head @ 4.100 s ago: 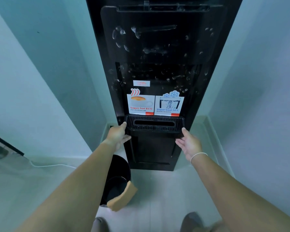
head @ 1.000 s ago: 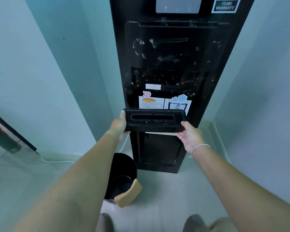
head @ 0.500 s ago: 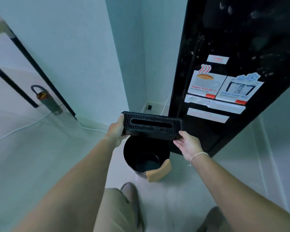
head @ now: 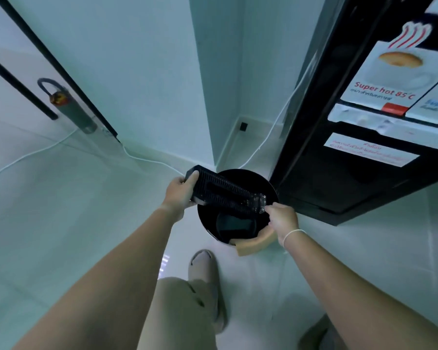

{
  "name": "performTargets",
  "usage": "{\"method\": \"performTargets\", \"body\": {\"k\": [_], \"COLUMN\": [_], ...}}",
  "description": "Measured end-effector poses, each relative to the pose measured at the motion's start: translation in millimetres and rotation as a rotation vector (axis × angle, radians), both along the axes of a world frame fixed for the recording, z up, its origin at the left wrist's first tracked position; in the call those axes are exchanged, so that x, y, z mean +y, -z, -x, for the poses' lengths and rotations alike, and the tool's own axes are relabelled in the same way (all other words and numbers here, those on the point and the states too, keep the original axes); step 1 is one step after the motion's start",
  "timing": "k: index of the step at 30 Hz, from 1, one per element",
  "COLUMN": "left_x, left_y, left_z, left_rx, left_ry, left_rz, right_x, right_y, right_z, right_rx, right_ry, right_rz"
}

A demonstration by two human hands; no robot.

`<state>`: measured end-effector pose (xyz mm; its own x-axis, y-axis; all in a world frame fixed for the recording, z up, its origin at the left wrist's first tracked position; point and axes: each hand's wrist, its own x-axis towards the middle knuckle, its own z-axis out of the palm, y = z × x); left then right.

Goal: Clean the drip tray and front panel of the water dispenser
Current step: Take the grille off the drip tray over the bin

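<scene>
Pale walls (head: 142, 72) and a glossy white floor (head: 61, 223) fill most of the view, meeting at a corner just behind the bucket. Right of the bucket stands the black dispenser (head: 352, 160), its front carrying a "Super hot 85 °C" sticker (head: 390, 72) and a white label (head: 369, 150) below that. A white cable (head: 271, 130) runs down the wall behind the bucket and along the skirting. Far left of the bucket, a grey cylinder (head: 71, 107) with a black loop handle sits behind a dark-framed glass pane. The bucket (head: 208, 215) itself is round and black, on the floor, with a tan sponge (head: 253, 245) lying over its near rim. Directly above the bucket, the black slatted tray (head: 223, 193) is tilted, its right end lower. The left hand (head: 180, 194) grips the tray's raised left end; the right hand (head: 282, 218) pinches its lower right end. A white band circles the right wrist. Nearer than the bucket, a knee and grey slippers show.
</scene>
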<state>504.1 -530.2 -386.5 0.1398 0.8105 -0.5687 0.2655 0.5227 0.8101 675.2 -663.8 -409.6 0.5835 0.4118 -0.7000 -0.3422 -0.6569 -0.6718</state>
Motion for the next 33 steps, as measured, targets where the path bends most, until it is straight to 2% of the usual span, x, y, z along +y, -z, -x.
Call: {"method": "performTargets", "body": {"k": [2, 5, 12, 18, 26, 30, 33], "left_x": [-4.6, -11.7, -24.3, -22.4, -16.3, -11.8, -11.7], "left_y": [9.5, 25.6, 38.1, 42.1, 37.9, 35.6, 39.0], "left_z": [-6.8, -15.7, -28.1, -35.5, -35.9, -23.1, -18.1], "left_rx": [0.083, 0.182, 0.151, 0.112, 0.003, -0.04, 0.073], "left_ry": [0.015, 0.055, 0.228, 0.269, 0.316, 0.49, 0.689], "left_rz": [-0.047, -0.109, -0.081, -0.026, 0.089, 0.123, 0.013], "right_x": [5.5, 13.6, 24.3, 25.4, 29.0, 29.6, 30.3], "right_y": [0.1, 0.3, 7.3, 17.6, 25.0, 25.1, 28.4], "right_z": [2.0, 10.9, 26.4, 34.7, 31.2, 23.1, 20.3], "right_rx": [-0.06, -0.023, 0.115, 0.114, 0.157, 0.291, 0.38], "right_ry": [-0.079, -0.166, -0.336, -0.49, -0.48, -0.36, -0.285], "right_rz": [-0.02, -0.1, -0.131, -0.11, -0.15, -0.142, -0.153]}}
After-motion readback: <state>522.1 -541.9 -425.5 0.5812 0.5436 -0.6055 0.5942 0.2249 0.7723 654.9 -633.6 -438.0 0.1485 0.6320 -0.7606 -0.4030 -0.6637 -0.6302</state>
